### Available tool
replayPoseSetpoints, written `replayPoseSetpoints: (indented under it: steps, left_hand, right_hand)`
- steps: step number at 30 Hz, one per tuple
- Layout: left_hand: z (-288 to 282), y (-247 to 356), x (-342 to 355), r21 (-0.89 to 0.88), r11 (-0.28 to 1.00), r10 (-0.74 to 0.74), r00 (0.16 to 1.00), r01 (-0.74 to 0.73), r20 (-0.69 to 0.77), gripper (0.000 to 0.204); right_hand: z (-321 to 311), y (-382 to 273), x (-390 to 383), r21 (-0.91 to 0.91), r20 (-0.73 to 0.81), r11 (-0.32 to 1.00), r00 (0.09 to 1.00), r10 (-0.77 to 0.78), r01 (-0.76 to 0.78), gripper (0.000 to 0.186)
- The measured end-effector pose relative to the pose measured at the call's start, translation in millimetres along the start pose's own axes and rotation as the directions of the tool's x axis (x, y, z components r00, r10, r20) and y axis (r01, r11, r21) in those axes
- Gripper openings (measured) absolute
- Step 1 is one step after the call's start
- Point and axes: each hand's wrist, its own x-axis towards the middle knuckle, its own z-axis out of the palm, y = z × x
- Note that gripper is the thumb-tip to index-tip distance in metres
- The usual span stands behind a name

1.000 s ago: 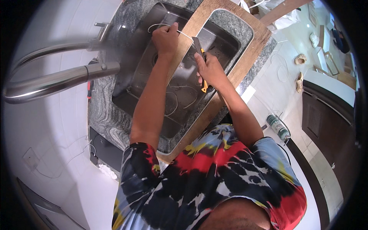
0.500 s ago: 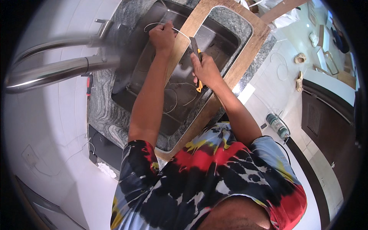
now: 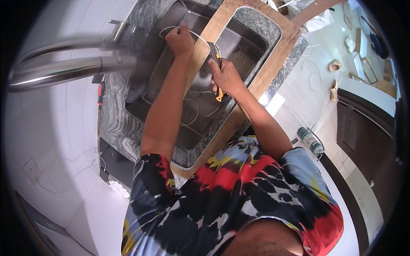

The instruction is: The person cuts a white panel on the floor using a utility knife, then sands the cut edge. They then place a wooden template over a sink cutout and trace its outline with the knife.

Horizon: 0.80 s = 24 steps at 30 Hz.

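Observation:
My left hand (image 3: pixel 180 42) is closed with its fingertips pinched on a thin white strip (image 3: pixel 197 36), which loops out behind the fist. From there the strip runs to the inner edge of a wooden frame (image 3: pixel 271 68) lying across a dark sink (image 3: pixel 171 81). My right hand (image 3: pixel 228 77) is wrapped round a yellow and black utility knife (image 3: pixel 219 94). Its blade end meets the strip at the frame's inner edge, and a short end of strip curls just right of the blade. White edging lines the frame's opening.
Cut pieces of strip (image 3: pixel 197 112) lie in the sink. A metal faucet (image 3: pixel 55 74) juts in from the left, near a red and black screwdriver (image 3: pixel 101 93) on the grey stone counter (image 3: pixel 117 100). On the floor at right are a green-labelled bottle (image 3: pixel 310 141) and clogs (image 3: pixel 334 65).
The knife and my right hand have shifted slightly left. A short curl of strip now shows to the right of the blade. My left hand keeps its pinch.

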Motion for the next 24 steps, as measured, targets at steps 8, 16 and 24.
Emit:
replayPoseSetpoints:
  steps: [8,16,24]
  left_hand:
    - [4,8,-5,-0.077,0.989,-0.134,0.99,0.129,-0.054,0.034]
    - [-2,0,-4,-0.351,0.88,-0.394,0.905,0.321,-0.161,0.036]
    - [-4,6,2,-0.141,0.947,-0.289,0.957,0.29,0.03,0.036]
  right_hand:
    - [5,10,-12,0.065,-0.002,0.998,1.0,-0.026,0.026,0.043]
    - [11,12,-26,-0.023,0.006,1.0,1.0,-0.021,0.021,0.044]
    - [24,16,-20,-0.126,-0.041,0.988,0.994,-0.099,0.093,0.041]
